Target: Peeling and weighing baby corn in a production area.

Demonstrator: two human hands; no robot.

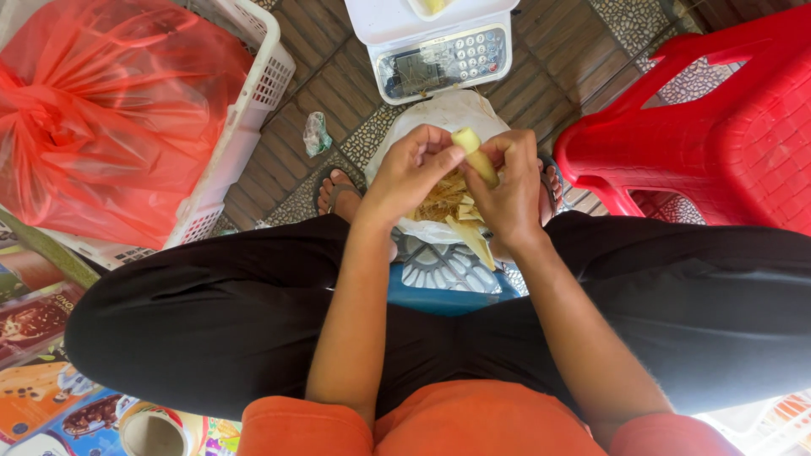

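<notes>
Left to right: red bag (110, 110) fills the white basket (253, 84), parked clear of our knees. Left hand (411, 173) pinches at the pale stalk (475, 156), fingertips closed on its upper end, likely pulling husk. Right hand (509, 190) wraps the stalk's lower part, grip tight on it. Stalk sits between both hands, above the white bag (439, 114) so peelings (460, 215) drop in. Long axis runs upper-left to lower-right, free tip pointing toward the scale (435, 51). Red stool (718, 127) far right.
</notes>
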